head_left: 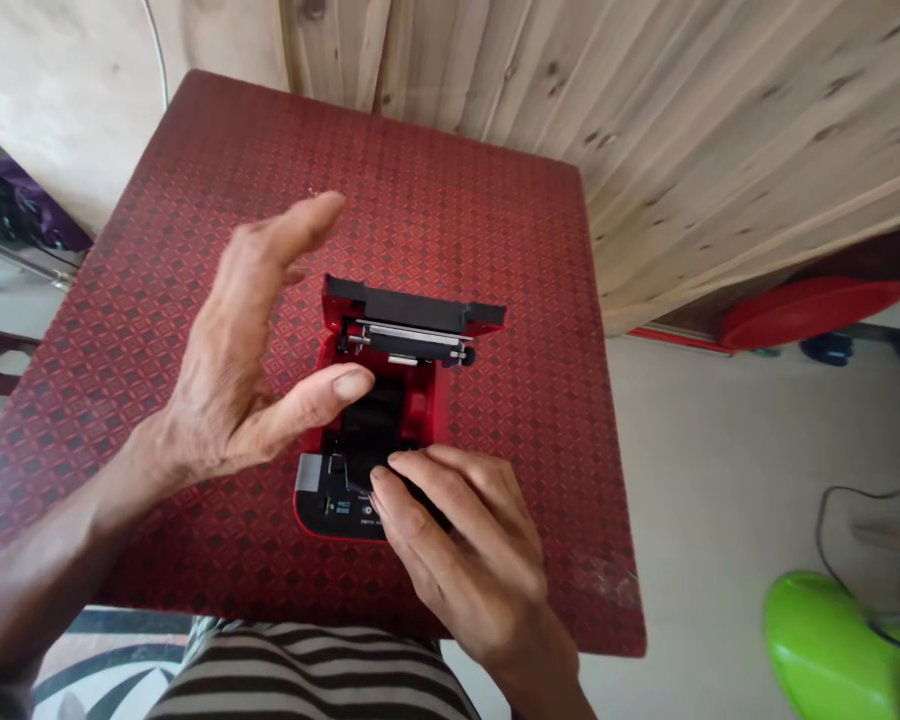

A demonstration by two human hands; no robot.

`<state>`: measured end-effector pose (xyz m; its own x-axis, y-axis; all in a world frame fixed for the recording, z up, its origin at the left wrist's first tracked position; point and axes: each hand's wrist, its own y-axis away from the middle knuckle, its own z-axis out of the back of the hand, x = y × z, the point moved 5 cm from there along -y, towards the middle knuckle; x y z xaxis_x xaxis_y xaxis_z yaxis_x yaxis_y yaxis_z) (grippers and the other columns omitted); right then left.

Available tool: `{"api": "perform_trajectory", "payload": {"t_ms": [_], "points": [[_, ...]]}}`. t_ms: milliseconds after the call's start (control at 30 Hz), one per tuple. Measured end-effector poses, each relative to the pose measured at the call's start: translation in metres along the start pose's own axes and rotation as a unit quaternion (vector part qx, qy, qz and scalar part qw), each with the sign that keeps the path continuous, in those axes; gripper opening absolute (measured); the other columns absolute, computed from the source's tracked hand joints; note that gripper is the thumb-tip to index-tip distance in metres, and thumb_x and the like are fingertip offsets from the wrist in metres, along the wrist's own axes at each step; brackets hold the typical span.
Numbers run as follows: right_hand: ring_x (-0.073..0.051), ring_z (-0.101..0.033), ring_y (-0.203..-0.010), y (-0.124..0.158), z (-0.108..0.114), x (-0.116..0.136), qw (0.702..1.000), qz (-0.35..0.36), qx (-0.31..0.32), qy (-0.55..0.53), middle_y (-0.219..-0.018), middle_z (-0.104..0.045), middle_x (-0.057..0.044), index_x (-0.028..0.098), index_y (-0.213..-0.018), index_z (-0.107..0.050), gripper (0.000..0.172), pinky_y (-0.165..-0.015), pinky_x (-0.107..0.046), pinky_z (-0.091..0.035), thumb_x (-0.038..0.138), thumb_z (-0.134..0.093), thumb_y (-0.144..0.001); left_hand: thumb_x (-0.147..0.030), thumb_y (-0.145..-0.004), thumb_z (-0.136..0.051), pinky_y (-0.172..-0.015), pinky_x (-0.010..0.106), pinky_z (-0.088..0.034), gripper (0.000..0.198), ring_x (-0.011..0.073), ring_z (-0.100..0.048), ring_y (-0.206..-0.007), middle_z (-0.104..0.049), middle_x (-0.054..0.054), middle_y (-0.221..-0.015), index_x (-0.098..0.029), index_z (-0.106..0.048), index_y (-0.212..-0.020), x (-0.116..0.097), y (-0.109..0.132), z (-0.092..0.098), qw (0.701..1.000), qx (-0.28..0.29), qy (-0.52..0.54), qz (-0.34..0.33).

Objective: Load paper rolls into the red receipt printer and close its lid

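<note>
A red-and-black hinged device (420, 405) lies on the tabletop with its black lid (412, 305) tilted up. A metal rod assembly (405, 338) shows under the lid, and a black block (375, 420) sits inside the red body. My left hand (247, 350) hovers above the device's left side, fingers apart and holding nothing, its thumb over the opening. My right hand (457, 540) curves over the device's front, fingertips pressing on the black part and hiding some of it.
The device stands on a square table with a red diamond-patterned top (390, 170), against a wooden plank wall (682, 120). A green object (817, 650) sits low at the right, a red basin (810, 312) lies beyond the table, and a thin black cable (821, 540) crosses the floor.
</note>
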<state>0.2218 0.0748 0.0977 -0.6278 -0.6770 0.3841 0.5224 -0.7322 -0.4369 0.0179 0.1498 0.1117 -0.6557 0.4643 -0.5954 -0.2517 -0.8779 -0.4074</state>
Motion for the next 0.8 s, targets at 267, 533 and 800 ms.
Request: {"api": "perform_trajectory", "payload": {"t_ms": [267,533,800], "points": [[-0.022,-0.071,-0.101,0.009,0.0,0.003,1.0,0.002,-0.012,0.022,-0.102,-0.08,-0.007,0.019,-0.119,-0.077,0.024,-0.092,-0.04,-0.056,0.011,-0.064,-0.1,-0.066,-0.106,-0.044,-0.112,0.047,-0.055,0.073,0.0289,-0.064,-0.13,-0.064,0.015,-0.143,-0.014,-0.047,-0.156,-0.015,0.021,-0.009,0.993,0.046,0.01,-0.107],[-0.021,-0.07,-0.101,0.008,-0.001,0.007,0.998,0.022,-0.032,0.041,-0.098,-0.079,-0.008,0.014,-0.116,-0.077,0.025,-0.095,-0.036,-0.055,0.006,-0.061,-0.099,-0.071,-0.102,-0.05,-0.119,0.054,-0.051,0.074,0.0338,-0.066,-0.135,-0.069,0.019,-0.138,-0.014,-0.057,-0.15,-0.021,0.069,-0.028,0.981,0.062,-0.058,-0.177],[-0.023,-0.073,-0.1,0.01,-0.003,0.009,0.999,0.022,-0.027,0.038,-0.098,-0.078,-0.009,0.012,-0.117,-0.077,0.024,-0.095,-0.038,-0.056,0.008,-0.07,-0.095,-0.075,-0.084,-0.074,-0.118,0.056,-0.054,0.093,0.0365,-0.067,-0.134,-0.07,0.018,-0.14,-0.017,-0.054,-0.153,-0.02,0.074,-0.033,0.977,0.041,-0.085,-0.193]]}}
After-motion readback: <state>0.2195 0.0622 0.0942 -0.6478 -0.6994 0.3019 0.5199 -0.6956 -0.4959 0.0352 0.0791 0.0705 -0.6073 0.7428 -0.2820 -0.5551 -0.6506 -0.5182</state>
